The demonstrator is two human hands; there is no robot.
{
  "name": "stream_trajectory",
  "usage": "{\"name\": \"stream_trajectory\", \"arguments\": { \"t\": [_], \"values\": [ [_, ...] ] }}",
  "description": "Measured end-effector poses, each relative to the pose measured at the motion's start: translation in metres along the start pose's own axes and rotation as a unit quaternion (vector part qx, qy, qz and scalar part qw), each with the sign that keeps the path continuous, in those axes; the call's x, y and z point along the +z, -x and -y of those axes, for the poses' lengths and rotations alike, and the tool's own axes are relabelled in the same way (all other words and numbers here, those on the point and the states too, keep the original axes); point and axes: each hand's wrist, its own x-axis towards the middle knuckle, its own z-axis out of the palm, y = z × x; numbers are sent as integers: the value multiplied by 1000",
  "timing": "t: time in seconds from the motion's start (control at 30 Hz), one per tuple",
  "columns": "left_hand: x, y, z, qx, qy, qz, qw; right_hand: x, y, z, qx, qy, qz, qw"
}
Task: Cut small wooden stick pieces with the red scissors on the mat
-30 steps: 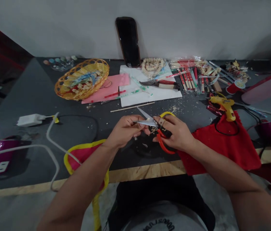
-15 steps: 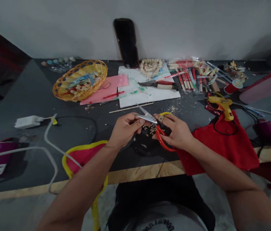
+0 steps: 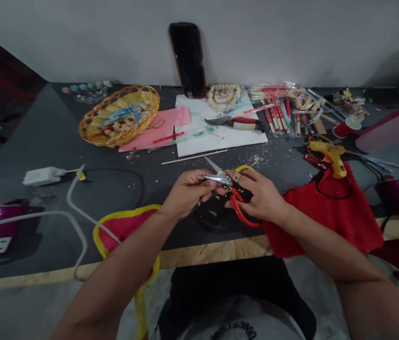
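Scissors (image 3: 236, 205) with red and yellow handles are in my right hand (image 3: 265, 196), whose fingers pass through the loops. Their blades stand apart and point left, towards my left hand (image 3: 190, 191). That hand is closed in a pinch right at the lower blade. A small pale piece (image 3: 219, 174) shows between the blades, apparently held by the left fingertips, which partly hide it. Below the hands, small pale cut bits (image 3: 222, 192) lie scattered on the dark tabletop. Just beyond the blades lies a thin wooden stick (image 3: 194, 157).
Behind the hands are a white sheet (image 3: 188, 146) with pruning shears (image 3: 236, 123), a yellow basket (image 3: 89, 137) and a leaning phone (image 3: 188, 59). On the right are a yellow glue gun (image 3: 330, 153), red cloth (image 3: 323, 215) and wrapped chopsticks (image 3: 275, 115). A white cable (image 3: 75, 203) crosses the left side.
The scissor blades have closed slightly, and the left fingers have shifted a little to the right beneath them. The view has moved slightly; other things lie as before.
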Motion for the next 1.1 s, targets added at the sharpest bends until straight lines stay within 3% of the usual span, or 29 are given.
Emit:
{"name": "stream_trajectory", "arguments": {
  "t": [0.37,0.77,1.1],
  "values": [
    [-5,3,-4,18,-26,-20,999,-2,0,3,6,56,-3,998],
    [-6,3,-10,-58,-39,50,996,-4,1,-4,-33,31,11,999],
    [-3,2,-5,-1,-69,-12,998,-4,1,4,1,9,7,1000]
  ]
}}
